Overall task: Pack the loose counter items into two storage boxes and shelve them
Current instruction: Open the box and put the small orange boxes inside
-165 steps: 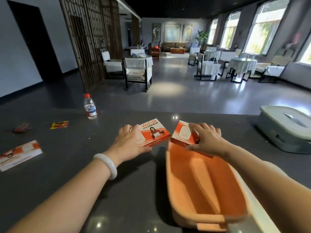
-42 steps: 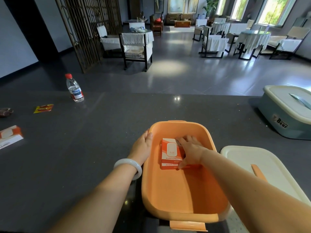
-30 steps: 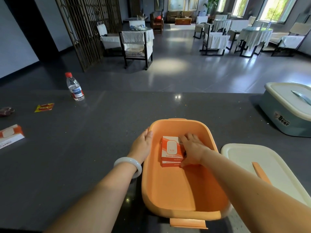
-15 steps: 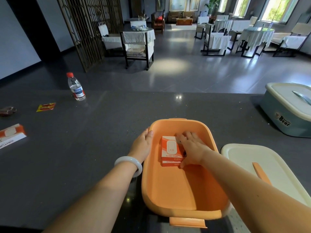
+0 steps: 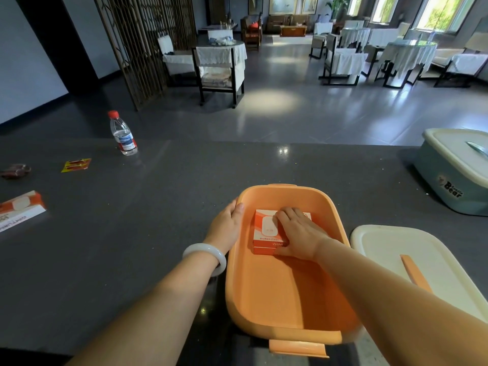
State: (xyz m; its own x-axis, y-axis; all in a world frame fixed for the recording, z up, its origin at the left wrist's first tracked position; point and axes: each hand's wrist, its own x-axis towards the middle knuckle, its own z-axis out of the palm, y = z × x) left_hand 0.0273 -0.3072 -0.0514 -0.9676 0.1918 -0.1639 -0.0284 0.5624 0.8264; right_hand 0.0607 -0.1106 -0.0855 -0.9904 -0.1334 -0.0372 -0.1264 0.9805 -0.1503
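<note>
Pressing down inside the orange storage box (image 5: 285,326), the right hand (image 5: 298,236) is lying over a small orange-and-white carton (image 5: 265,225), its fingers (image 5: 286,213) resting fairly straight on the top face and the thumb sitting against the near side. The carton is lying flat in the far half of the box, with the edge of a second one showing just beneath it. The left hand (image 5: 227,225), wearing a pale bangle (image 5: 206,253) at the wrist, is gripping the box's left rim, thumb hooking over the edge and the other fingers wrapping the outside wall.

The box is sitting on a dark speckled surface (image 5: 132,233). Just to its right a cream lid (image 5: 383,247) is lying flat, and well beyond that, at the far right, a pale blue-green storage box (image 5: 446,188) is standing with its lid on. Over on the left, a long orange-and-white carton (image 5: 19,210) is lying at the picture's edge, a yellow packet (image 5: 76,165) and a dark reddish item (image 5: 14,170) are lying farther back, and a red-capped water bottle (image 5: 122,134) is standing upright near the far edge.

Beyond the surface, a glossy grey floor (image 5: 290,109) is catching daylight from windows (image 5: 438,11) on the right. White-draped chairs (image 5: 219,67) and tables are standing about the room, and a dark lattice screen (image 5: 142,43) is rising at the left.
</note>
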